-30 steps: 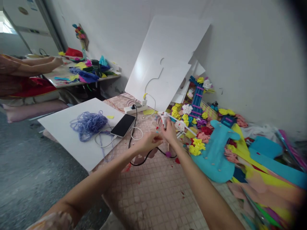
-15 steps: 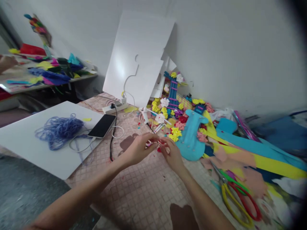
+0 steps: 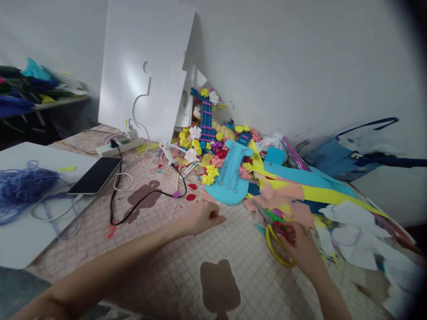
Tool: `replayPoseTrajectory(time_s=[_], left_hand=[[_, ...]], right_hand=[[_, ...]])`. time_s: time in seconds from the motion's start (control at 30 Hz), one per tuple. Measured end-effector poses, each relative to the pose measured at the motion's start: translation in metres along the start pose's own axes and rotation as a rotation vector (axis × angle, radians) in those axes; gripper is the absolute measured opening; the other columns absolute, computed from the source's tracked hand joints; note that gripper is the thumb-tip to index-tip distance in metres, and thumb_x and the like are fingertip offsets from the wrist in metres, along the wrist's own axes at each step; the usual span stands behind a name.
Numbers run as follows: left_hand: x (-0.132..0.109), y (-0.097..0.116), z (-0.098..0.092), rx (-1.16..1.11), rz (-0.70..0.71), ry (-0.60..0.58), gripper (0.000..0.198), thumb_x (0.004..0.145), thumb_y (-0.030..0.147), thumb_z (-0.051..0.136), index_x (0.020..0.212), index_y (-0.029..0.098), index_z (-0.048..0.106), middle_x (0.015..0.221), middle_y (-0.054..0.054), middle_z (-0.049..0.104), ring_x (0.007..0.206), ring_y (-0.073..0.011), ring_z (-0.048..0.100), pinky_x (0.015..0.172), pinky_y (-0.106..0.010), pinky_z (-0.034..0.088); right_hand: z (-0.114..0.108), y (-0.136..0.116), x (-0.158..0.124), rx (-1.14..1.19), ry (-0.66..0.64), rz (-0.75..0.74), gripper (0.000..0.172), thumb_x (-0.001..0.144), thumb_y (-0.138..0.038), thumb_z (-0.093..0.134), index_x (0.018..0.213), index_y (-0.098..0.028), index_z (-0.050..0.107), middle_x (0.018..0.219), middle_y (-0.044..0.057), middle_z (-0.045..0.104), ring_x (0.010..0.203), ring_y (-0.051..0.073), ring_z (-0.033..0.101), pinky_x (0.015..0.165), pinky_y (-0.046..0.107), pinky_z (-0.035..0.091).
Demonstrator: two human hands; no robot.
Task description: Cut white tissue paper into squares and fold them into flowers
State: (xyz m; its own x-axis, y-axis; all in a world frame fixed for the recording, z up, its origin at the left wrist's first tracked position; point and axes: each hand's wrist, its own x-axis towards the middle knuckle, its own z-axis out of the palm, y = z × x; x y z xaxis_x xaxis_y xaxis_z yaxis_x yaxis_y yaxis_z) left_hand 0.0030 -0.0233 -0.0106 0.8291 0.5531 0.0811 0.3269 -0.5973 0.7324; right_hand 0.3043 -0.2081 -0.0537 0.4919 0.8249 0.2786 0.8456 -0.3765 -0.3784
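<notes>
My left hand (image 3: pixel 204 217) is curled closed above the tiled-pattern tabletop, its thumb pressed to the fingers. Whatever it may hold is hidden, though a thin pale stick-like line shows just behind it. My right hand (image 3: pixel 298 244) is at the right, its fingers closed around the red handle of a pair of scissors (image 3: pixel 283 227). Touching these lies another pair of scissors with yellow handles (image 3: pixel 271 249), blades pointing up-left over peach and green paper scraps. Just beyond my left hand is a light-blue guitar-shaped cutout (image 3: pixel 227 178) with strings.
A white glue gun (image 3: pixel 167 153) with a black cord stands behind. Red petal-shaped pieces (image 3: pixel 191 197) lie near it. Yellow paper flowers (image 3: pixel 210 174) and a dark-blue guitar neck (image 3: pixel 207 118) are at the back. A phone (image 3: pixel 95 175) and blue yarn (image 3: pixel 28 184) sit left; white crumpled paper (image 3: pixel 353 222) right.
My hands were together at the middle and are now apart. The right one has moved right and taken hold of the red-handled scissors. The view has swung to the right.
</notes>
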Motion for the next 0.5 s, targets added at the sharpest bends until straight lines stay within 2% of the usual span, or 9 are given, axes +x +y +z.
replayPoseTrajectory(time_s=[0.13, 0.23, 0.4, 0.5], left_hand=[[0.002, 0.000, 0.009, 0.026, 0.109, -0.080, 0.034, 0.083, 0.034, 0.051, 0.056, 0.014, 0.045, 0.054, 0.004, 0.043, 0.050, -0.0056, 0.034, 0.050, -0.020, 0.024], [-0.001, -0.005, 0.011, 0.063, 0.174, -0.094, 0.033, 0.087, 0.033, 0.045, 0.060, 0.014, 0.047, 0.060, 0.001, 0.050, 0.054, -0.0066, 0.040, 0.053, -0.020, 0.029], [-0.007, -0.016, 0.012, 0.129, 0.255, -0.081, 0.038, 0.091, 0.036, 0.038, 0.062, 0.014, 0.048, 0.064, -0.002, 0.054, 0.061, -0.0087, 0.047, 0.058, -0.020, 0.034], [-0.011, -0.020, 0.014, 0.183, 0.326, -0.063, 0.040, 0.093, 0.039, 0.034, 0.065, 0.015, 0.049, 0.068, -0.003, 0.056, 0.065, -0.0104, 0.051, 0.060, -0.021, 0.035]], right_hand=[[0.008, 0.009, -0.003, 0.002, 0.058, 0.075, 0.032, 0.069, -0.051, 0.055, 0.082, -0.023, 0.047, 0.077, 0.010, 0.061, 0.068, 0.026, 0.061, 0.061, 0.040, 0.049], [0.012, 0.006, -0.006, -0.021, 0.020, 0.084, 0.032, 0.071, -0.055, 0.051, 0.079, -0.025, 0.049, 0.073, 0.009, 0.063, 0.068, 0.028, 0.062, 0.060, 0.040, 0.048], [0.015, 0.008, -0.011, -0.104, 0.014, 0.012, 0.043, 0.069, -0.058, 0.052, 0.091, -0.022, 0.057, 0.089, 0.012, 0.064, 0.082, 0.030, 0.062, 0.071, 0.043, 0.048], [0.016, 0.004, -0.016, -0.142, 0.012, 0.027, 0.049, 0.070, -0.058, 0.050, 0.096, -0.017, 0.059, 0.095, 0.013, 0.064, 0.085, 0.031, 0.061, 0.074, 0.043, 0.047]])
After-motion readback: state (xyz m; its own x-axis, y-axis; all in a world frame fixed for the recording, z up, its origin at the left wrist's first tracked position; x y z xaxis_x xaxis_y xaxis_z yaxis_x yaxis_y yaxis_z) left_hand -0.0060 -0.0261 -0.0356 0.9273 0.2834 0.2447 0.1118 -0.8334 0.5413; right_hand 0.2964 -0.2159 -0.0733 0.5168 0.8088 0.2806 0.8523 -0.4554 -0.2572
